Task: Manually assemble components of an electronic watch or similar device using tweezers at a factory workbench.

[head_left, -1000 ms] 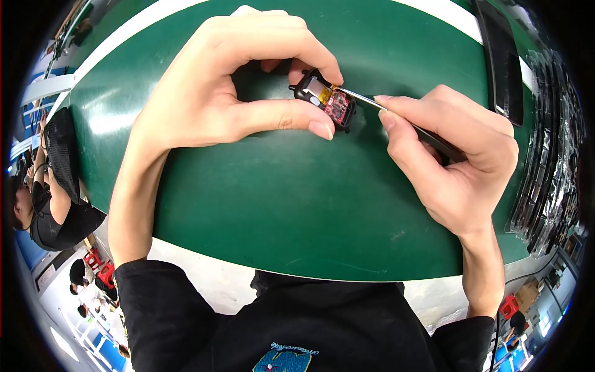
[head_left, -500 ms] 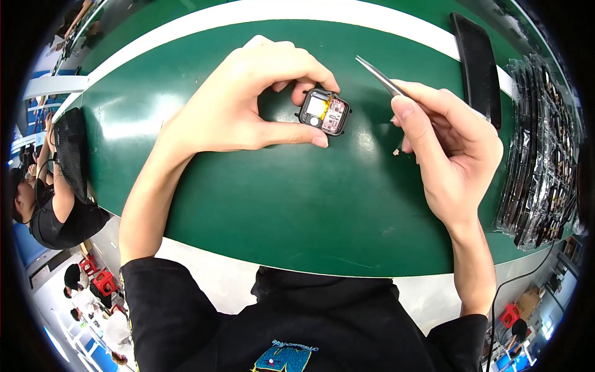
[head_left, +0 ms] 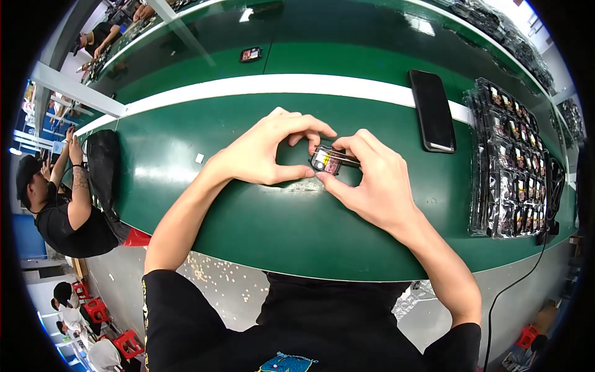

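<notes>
My left hand (head_left: 263, 150) is closed on a small black smartwatch case (head_left: 325, 162), with fingers at its far side and the thumb at its near left edge. The case is open upward and shows a pale block, a yellow strip and a reddish circuit board. From the right, my right hand (head_left: 383, 180) grips slim metal tweezers (head_left: 347, 159), which lie low across the case's right part. My right thumb tip is at the case's near edge. Whether the tweezer tips hold anything is too small to tell.
A black phone (head_left: 432, 111) lies far right, beside stacked clear trays (head_left: 511, 164) of watch cases. Another case (head_left: 251, 54) rests beyond the white rail (head_left: 273, 82). A small white square (head_left: 199, 158) lies left of my hands. A person (head_left: 62, 214) sits at the left near a black bag (head_left: 101, 167).
My right hand has come left with the tweezers, from apart to up against the watch case. The left hand still holds the case. The view has shifted, showing more of the far bench.
</notes>
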Available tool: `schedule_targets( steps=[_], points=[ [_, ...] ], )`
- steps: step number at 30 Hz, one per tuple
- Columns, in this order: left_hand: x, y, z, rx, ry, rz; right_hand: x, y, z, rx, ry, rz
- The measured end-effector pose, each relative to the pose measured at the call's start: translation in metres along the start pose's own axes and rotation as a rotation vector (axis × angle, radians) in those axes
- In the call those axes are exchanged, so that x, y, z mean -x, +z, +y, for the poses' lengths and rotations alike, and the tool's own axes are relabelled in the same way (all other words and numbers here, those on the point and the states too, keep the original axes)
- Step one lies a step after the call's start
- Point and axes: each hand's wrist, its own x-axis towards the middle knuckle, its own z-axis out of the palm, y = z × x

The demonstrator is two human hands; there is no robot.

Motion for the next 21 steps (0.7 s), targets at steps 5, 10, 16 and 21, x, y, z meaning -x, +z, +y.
schedule_targets(
  steps=[5,10,16,21],
  points=[
    [-0.010,0.000,0.007,0.024,0.029,-0.053,0.003,-0.024,-0.007,0.025,0.071,-0.051],
    [-0.014,-0.026,-0.027,0.161,-0.117,0.253,0.013,-0.070,-0.030,0.140,0.033,0.018],
    [-0.043,-0.065,-0.085,-0.620,-0.124,0.510,0.038,-0.163,-0.041,0.308,0.029,0.312],
    [-0.058,-0.078,-0.117,-0.641,-0.256,0.466,0.046,-0.240,-0.003,0.491,0.354,0.449]
  ],
)
